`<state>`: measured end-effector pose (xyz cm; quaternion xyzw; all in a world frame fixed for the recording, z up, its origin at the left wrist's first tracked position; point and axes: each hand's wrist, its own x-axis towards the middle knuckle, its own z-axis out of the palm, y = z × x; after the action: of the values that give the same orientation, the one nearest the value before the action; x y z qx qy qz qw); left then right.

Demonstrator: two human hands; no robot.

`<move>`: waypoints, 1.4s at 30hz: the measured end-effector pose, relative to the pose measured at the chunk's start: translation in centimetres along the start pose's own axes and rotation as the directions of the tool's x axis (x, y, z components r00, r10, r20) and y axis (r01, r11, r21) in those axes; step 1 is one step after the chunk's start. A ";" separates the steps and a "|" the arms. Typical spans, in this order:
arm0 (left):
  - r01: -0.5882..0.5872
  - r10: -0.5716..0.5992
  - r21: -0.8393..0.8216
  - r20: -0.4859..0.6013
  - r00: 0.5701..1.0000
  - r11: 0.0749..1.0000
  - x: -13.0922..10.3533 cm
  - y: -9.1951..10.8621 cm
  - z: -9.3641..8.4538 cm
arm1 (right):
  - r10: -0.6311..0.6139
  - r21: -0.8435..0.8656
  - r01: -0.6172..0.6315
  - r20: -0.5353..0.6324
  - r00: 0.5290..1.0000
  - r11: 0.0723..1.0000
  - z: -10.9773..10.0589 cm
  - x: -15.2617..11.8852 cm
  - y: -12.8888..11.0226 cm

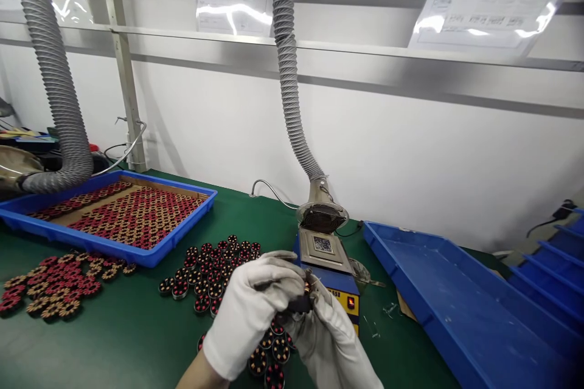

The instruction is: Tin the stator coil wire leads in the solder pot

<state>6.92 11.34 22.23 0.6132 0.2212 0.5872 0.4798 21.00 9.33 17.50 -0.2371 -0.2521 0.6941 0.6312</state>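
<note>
Two hands [285, 298] — gloved — above a green table [150, 349], white wall [410, 152] behind.

The single head view looks forward and down from the wearer's eyes, the gloved hands [255, 310] close at six o'clock.

Small dark part [301, 304], copper-toned at top, held between hands.

Illegible print; sheets [235, 12], yellow panel [341, 300]
</note>
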 end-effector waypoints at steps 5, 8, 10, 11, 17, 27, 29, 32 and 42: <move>-0.071 0.088 0.112 -0.158 0.983 0.991 -0.3 0.6 -0.4 | 0.132 0.144 -0.154 0.150 0.980 0.978 2.6 -1.5 -1.1; -0.103 0.081 0.325 0.079 0.994 0.940 -0.5 1.0 -0.1 | 0.143 0.241 -0.202 0.240 0.960 0.949 3.2 -1.4 -1.3; -0.131 0.086 0.337 0.145 0.986 0.932 -0.6 0.8 0.2 | 0.142 0.278 -0.212 0.251 0.957 0.937 3.3 -1.3 -1.3; -0.140 0.097 0.313 0.148 0.984 0.940 -0.6 0.8 0.3 | 0.144 0.278 -0.214 0.251 0.957 0.937 3.2 -1.3 -1.2; -0.104 0.073 0.202 0.157 0.985 0.974 -0.2 0.5 -0.3 | 0.137 0.189 -0.176 0.202 0.970 0.966 2.4 -1.5 -1.1; -0.042 0.043 0.029 -0.038 0.998 0.999 -0.5 0.5 0.2 | 0.163 0.026 -0.173 0.230 0.959 0.985 3.0 -1.9 -1.1; -0.068 0.061 -0.038 -0.157 0.986 0.997 -0.6 0.3 0.0 | 0.178 0.046 -0.193 0.230 0.957 0.980 3.1 -2.0 -1.2; -0.089 0.065 -0.074 -0.274 0.959 0.993 -0.5 0.7 -0.6 | 0.182 0.081 -0.201 0.193 0.964 0.976 2.7 -1.8 -1.3; 0.081 -0.082 0.010 0.088 0.993 0.997 -0.3 1.4 -0.3 | 0.119 0.109 -0.128 0.085 0.989 0.986 2.6 -1.6 -0.7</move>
<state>6.13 10.54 23.22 0.6307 0.2266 0.5386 0.5107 20.02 7.68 19.92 -0.1885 -0.2211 0.7539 0.5893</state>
